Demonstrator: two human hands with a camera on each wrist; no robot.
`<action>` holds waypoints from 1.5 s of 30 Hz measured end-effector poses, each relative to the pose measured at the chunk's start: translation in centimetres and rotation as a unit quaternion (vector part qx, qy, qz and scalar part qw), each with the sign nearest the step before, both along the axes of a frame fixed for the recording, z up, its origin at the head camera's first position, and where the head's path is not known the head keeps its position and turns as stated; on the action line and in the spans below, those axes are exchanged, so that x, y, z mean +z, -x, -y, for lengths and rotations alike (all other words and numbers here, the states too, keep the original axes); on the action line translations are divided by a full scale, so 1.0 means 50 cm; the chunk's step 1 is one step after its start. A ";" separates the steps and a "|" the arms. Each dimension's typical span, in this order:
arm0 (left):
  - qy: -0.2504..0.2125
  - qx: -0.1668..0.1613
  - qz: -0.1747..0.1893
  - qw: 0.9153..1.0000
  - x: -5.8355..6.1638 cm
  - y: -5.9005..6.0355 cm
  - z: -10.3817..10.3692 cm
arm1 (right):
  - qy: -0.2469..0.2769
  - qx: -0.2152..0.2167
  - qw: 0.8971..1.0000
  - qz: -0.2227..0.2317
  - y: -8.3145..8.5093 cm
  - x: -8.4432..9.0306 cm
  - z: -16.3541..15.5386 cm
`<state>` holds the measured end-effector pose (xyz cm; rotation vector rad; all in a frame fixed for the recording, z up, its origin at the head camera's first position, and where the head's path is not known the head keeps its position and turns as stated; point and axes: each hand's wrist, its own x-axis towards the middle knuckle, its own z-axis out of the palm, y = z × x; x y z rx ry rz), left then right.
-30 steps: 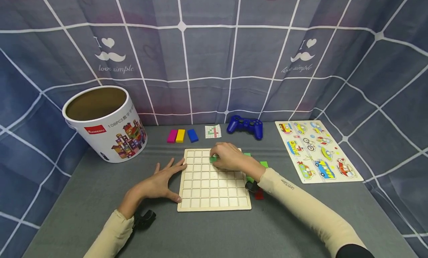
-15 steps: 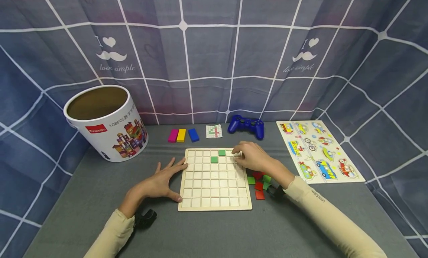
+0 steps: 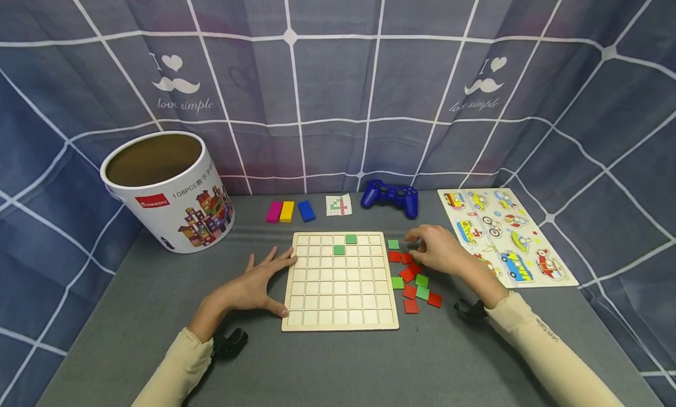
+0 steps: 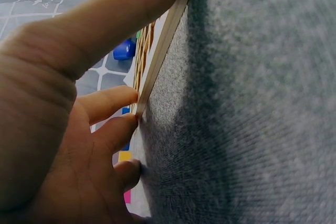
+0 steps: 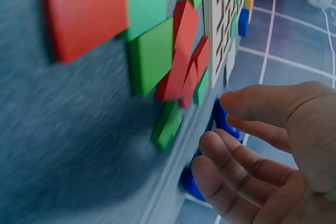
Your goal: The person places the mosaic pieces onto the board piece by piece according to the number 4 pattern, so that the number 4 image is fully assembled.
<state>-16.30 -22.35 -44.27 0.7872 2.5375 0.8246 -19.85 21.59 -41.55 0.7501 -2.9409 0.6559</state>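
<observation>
Left to right across the grey table.

Far left, at about 10 o'clock from the grid board (image 3: 340,281): the white cardboard tub (image 3: 168,191), standing open and upright. No change over the last second.

Left hand (image 3: 253,285): lies flat with fingers spread and straight, fingertips and thumb touching the board's left edge. The left wrist view confirms the fingers (image 4: 113,103) against the thin wooden edge. Holds nothing; same pose as a second ago.

Board: two green tiles now sit in cells, one in the top row (image 3: 351,239), the other one row down and one cell to the left (image 3: 339,250). A second ago the right hand covered this area, and half a second ago both tiles were already exposed. Judgement: the second green tile is seated.

Beyond the board at 12 o'clock: pink, yellow and blue blocks (image 3: 289,212), a small pattern card (image 3: 338,204), a blue game controller (image 3: 390,197).

Right hand (image 3: 440,250): has left the board and moved to its 3 o'clock side, above the loose pile of red and green tiles (image 3: 413,278). Fingers are relaxed and slightly bent, apart, clamped on nothing in the right wrist view, with fingertips (image 5: 218,150) just short of a green tile (image 5: 168,124). Judgement: one placement is closed and the hand is at the tile supply.

Far right: vehicle puzzle board (image 3: 506,237), untouched.
</observation>
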 end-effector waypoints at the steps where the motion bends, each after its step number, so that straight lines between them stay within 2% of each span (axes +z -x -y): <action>1: 0.000 0.000 0.000 1.000 0.000 0.000 0.000 | -0.001 -0.003 1.000 0.001 -0.002 -0.001 -0.006; 11: 0.002 0.001 -0.002 1.000 -0.007 0.001 0.002 | -0.039 -0.001 0.999 0.009 -0.013 -0.028 -0.031; 17: 0.002 0.002 -0.003 1.000 -0.010 0.001 0.003 | -0.040 -0.004 0.999 0.004 -0.013 -0.035 -0.033; 26: 0.003 0.004 0.003 1.000 -0.002 0.000 0.000 | -0.031 -0.015 0.999 -0.005 -0.014 -0.029 -0.030; 36: 0.004 0.005 0.003 1.000 0.000 -0.001 0.002 | -0.020 0.009 1.000 -0.017 -0.021 -0.009 0.021; 45: 0.002 0.002 -0.001 1.000 0.000 -0.001 0.001 | -0.001 0.037 0.999 -0.014 -0.026 -0.019 0.086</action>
